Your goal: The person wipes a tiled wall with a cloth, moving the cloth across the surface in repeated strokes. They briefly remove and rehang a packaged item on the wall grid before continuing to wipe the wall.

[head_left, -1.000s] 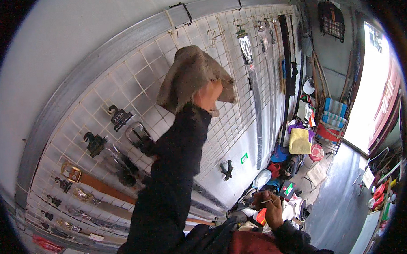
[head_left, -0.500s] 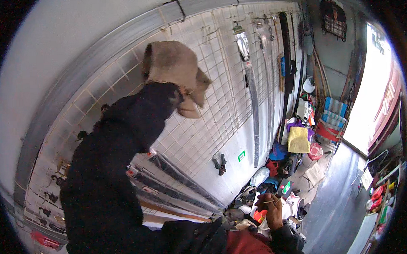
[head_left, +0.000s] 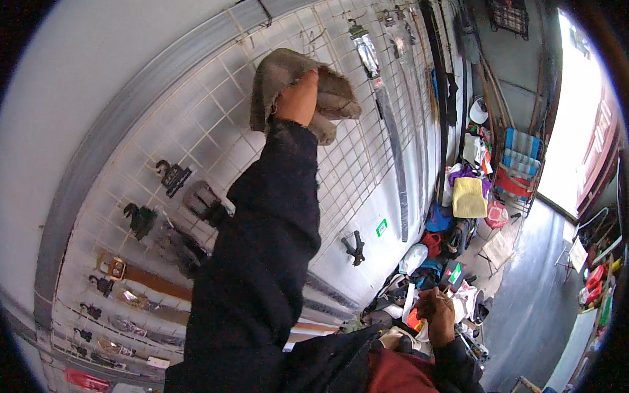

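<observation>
My left hand [head_left: 299, 100] is raised at the end of a dark sleeve and closed on a brownish-grey cloth [head_left: 269, 80]. The cloth bunches around the fingers and hides most of them, with its loose folds hanging to the right. It is in front of the white wire grid panel [head_left: 221, 103], and I cannot tell whether it touches the wires. Lower right, my right hand [head_left: 438, 317] is held near my body with its fingers curled in. Whatever those fingers may hold does not show. Behind that hand lies a heap of mixed goods.
Belts on hangers [head_left: 389, 124] hang along the panel, with packaged belts and buckles [head_left: 116, 267] lower left. A black hook-like fixture [head_left: 354, 248] is on the wall. Bags, a yellow cushion [head_left: 469, 197] and a folded striped chair [head_left: 519, 158] stand along the wall toward the bright doorway [head_left: 575, 118].
My left hand and the cloth have moved right and slightly up along the panel, and the wrist has turned so its back shows. The right hand stays low, still curled.
</observation>
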Available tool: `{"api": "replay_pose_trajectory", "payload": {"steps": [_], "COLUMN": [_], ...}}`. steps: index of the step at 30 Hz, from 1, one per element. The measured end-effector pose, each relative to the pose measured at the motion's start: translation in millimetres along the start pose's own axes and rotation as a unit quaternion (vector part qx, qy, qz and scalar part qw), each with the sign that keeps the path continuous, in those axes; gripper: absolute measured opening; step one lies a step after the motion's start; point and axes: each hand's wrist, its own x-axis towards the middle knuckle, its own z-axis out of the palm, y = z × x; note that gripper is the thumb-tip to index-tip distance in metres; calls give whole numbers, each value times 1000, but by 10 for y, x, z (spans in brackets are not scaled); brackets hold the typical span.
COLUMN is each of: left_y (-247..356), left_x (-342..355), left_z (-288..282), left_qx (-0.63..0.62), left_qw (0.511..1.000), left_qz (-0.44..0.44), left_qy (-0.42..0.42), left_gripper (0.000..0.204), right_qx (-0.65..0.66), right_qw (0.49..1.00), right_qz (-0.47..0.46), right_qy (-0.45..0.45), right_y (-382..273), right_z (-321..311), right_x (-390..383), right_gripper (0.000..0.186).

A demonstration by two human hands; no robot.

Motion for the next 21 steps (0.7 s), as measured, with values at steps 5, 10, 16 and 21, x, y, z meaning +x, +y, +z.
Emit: {"api": "replay_pose_trajectory", "payload": {"steps": [5, 10, 16, 21], "left_y": [-307, -732, -423, -218], "left_x": [-61, -208, -37, -77], "left_z": [-316, -550, -171, -291], "left_qx": [447, 580, 350, -436], "left_qw": [851, 707, 919, 898], "left_qz": [199, 405, 176, -3], "left_qy": [-192, -22, -35, 53], "left_gripper": [44, 37, 45, 41], "right_qx": [7, 7, 17, 74], "right_qw": [1000, 1000, 1000, 994], "right_qz": [-7, -5, -6, 75], "right_qy": [1, 2, -23, -10], "right_y": [69, 116, 43, 9], "right_z": [30, 71, 114, 206], "right_x": [58, 132, 154, 102], "right_gripper": [43, 41, 39, 39]}}
